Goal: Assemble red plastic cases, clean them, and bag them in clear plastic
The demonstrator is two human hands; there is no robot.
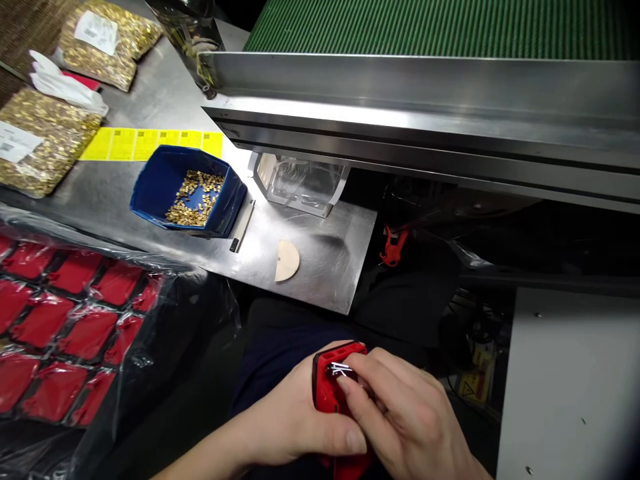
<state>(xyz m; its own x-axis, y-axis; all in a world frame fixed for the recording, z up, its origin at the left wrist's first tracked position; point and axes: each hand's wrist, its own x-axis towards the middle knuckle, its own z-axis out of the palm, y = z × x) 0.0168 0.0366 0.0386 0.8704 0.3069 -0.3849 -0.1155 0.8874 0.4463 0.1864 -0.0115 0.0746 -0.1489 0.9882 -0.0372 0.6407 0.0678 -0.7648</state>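
Observation:
A red part with a black edge [327, 395] is held low in the middle of the view. My left hand [295, 420] is wrapped round it from the left, with the thumb across its front. My right hand [405, 407] is closed at the part's upper opening, its thumb and index finger pinching a small shiny metal piece [341, 369]. That metal piece sits at the opening of the red part; its inner end is hidden.
On the metal table [335, 280] are a blue bin [150, 183] of small brass pieces, a clear container [305, 183] and a wooden half disc [287, 260]. Red parts [47, 320] fill a plastic-lined box at left. A green ribbed belt [425, 27] runs behind.

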